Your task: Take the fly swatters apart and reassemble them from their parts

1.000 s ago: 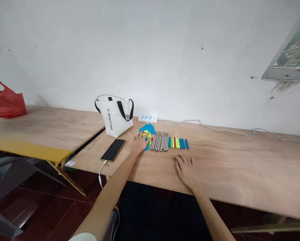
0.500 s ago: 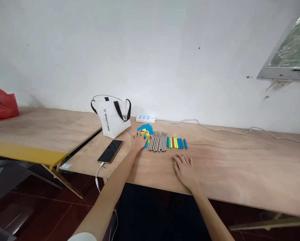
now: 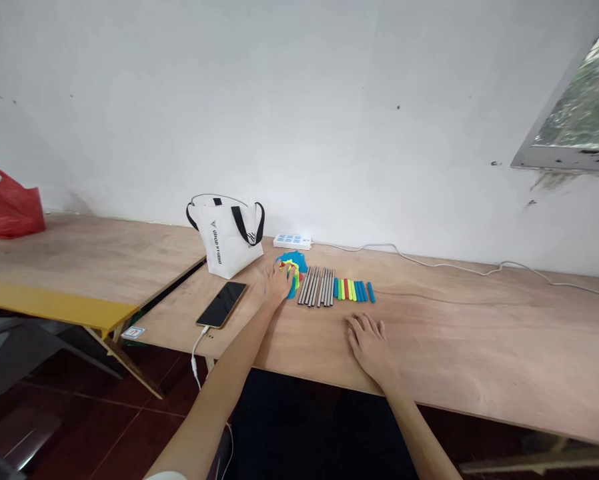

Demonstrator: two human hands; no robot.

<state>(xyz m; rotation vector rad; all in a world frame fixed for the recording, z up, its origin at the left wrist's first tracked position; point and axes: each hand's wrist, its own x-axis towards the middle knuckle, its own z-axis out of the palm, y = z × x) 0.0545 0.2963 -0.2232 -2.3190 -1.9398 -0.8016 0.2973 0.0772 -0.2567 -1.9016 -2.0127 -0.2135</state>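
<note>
Several bright pieces (image 3: 296,266) lie partly under our left hand (image 3: 278,282), fingers spread, perhaps steadying them; our right hand (image 3: 369,342), fingers loose, rests on the table (image 3: 459,353).

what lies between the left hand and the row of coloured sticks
In the head view, grey tubes lie between the left hand and the coloured sticks, plus part of the multicoloured pile right by the fingers.
</note>
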